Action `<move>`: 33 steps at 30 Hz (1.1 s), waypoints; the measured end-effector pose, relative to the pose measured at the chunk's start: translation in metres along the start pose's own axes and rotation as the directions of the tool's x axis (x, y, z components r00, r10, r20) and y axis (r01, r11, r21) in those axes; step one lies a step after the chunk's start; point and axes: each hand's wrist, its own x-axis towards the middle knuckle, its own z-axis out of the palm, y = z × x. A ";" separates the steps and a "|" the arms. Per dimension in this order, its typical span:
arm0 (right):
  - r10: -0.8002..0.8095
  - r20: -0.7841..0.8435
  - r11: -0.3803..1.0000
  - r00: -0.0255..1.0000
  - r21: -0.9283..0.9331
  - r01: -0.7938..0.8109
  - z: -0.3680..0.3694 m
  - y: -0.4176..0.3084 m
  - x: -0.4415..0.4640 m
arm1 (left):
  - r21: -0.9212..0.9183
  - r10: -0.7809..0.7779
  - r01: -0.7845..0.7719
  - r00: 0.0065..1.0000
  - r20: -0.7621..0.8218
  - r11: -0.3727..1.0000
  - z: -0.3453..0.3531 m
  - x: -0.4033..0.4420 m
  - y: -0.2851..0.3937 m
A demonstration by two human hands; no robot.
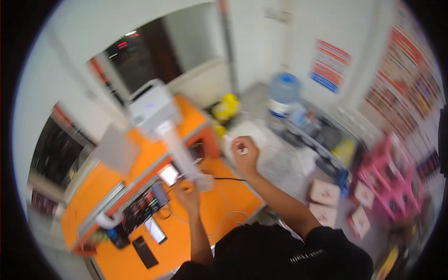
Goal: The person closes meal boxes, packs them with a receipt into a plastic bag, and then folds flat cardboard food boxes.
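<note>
My left hand point(187, 196) is over the orange desk, its fingers curled and blurred by motion. It touches or overlaps the lower left edge of a long white paper strip point(179, 151), and I cannot make out what lies in the fingers. That strip runs down from a white printer point(154, 109) on the raised shelf. Just beyond the left hand glows a bright lit screen point(168, 174). My right hand point(247, 156) is raised to the right of the strip, closed, with a small whitish bit showing among its fingers.
On the orange desk point(233, 196) lie a phone with a lit screen point(155, 230), a dark flat phone-like thing point(145, 252) and cables. A water bottle point(283, 95), pale boxes point(324, 192) and a pink rack point(392, 179) stand to the right. A grey panel point(116, 150) is on the shelf.
</note>
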 end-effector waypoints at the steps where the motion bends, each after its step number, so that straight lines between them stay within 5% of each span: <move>1: -0.150 0.002 0.984 0.989 -0.101 0.149 -0.029 -0.010 -0.002 | -0.043 -0.008 0.009 1.000 0.025 0.999 0.000 -0.011 0.018; 2: -0.272 0.044 0.946 0.961 -0.171 0.275 -0.057 -0.016 -0.011 | -0.086 -0.016 0.020 0.999 0.049 0.996 0.001 -0.022 0.036; 3: -0.370 0.110 0.893 0.923 -0.232 0.385 -0.085 -0.021 -0.027 | -0.240 -0.249 0.322 0.925 0.288 0.916 -0.004 -0.034 0.064; 6: -0.404 0.292 0.777 0.867 -0.390 0.493 -0.158 -0.038 -0.073 | -0.215 -0.247 0.888 0.333 0.910 0.407 -0.006 -0.056 0.156; 9: -0.368 0.297 0.737 0.881 -0.485 0.471 -0.212 -0.047 -0.099 | -0.217 -0.041 0.892 0.254 0.966 0.397 0.031 -0.098 0.203; 11: -0.286 0.231 0.762 0.930 -0.534 0.367 -0.247 -0.053 -0.107 | -0.204 0.061 0.785 0.208 0.976 0.585 0.057 -0.125 0.224; 14: -0.004 -0.205 0.849 0.979 -0.518 -0.105 -0.293 -0.055 -0.117 | -0.198 0.176 0.712 0.105 0.979 0.673 0.085 -0.157 0.260; 16: 0.308 -0.350 0.934 0.885 -0.065 -0.351 -0.328 -0.042 -0.124 | -0.175 0.240 0.679 -0.002 0.971 0.713 0.102 -0.178 0.285; 17: 0.467 -0.359 0.884 0.808 0.181 -0.430 -0.347 -0.033 -0.129 | -0.237 0.316 0.597 -0.028 0.948 0.767 0.113 -0.189 0.295; 20: 0.625 -0.241 0.773 0.742 0.057 -0.632 -0.400 -0.005 -0.154 | -0.388 0.461 0.388 -0.111 0.881 0.836 0.143 -0.230 0.310; 24: 0.482 -0.641 0.792 0.597 0.028 -0.610 -0.426 0.035 -0.194 | -0.438 0.455 0.216 -0.036 0.890 0.873 0.167 -0.271 0.318; 27: 0.501 -0.652 0.650 0.569 -0.149 -0.745 -0.442 0.023 -0.226 | -0.643 0.643 -0.016 0.021 0.766 0.766 0.196 -0.300 0.301; 28: 0.364 -0.632 0.644 0.684 -0.360 -0.675 -0.456 0.044 -0.255 | -0.720 0.724 -0.102 0.012 0.690 0.687 0.200 -0.309 0.292; 33: 0.416 -0.678 0.699 0.606 -0.188 -0.690 -0.524 0.038 -0.318 | -0.780 0.795 -0.251 -0.059 0.603 0.573 0.191 -0.328 0.306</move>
